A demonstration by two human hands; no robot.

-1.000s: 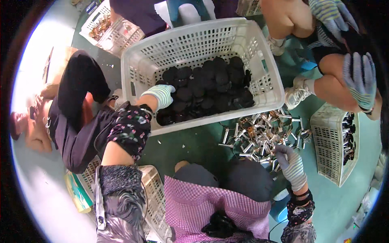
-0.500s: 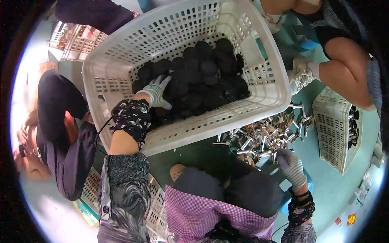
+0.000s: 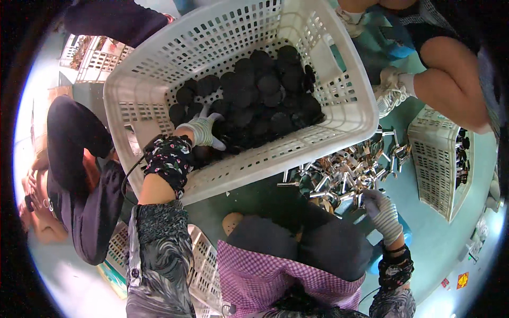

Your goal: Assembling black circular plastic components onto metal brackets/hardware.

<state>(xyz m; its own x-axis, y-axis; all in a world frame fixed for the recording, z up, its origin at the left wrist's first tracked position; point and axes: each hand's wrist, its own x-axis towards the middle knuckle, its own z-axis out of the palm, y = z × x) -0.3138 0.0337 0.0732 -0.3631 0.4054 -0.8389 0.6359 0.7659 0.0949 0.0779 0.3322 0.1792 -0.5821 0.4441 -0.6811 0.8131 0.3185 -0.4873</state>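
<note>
Round black plastic caps fill the white slotted basket; left hand digs in, fingers spread, while right hand closes on shiny metal parts; pairing probably follows.

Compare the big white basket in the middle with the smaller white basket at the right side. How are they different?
The big white basket is wide and tilted, its opening facing the camera; the smaller white basket is narrower and stands on the green floor. The big one holds a heap of black round parts, with the left hand reaching in; the smaller one shows only a few dark parts along one side. Both are white perforated plastic.
</note>
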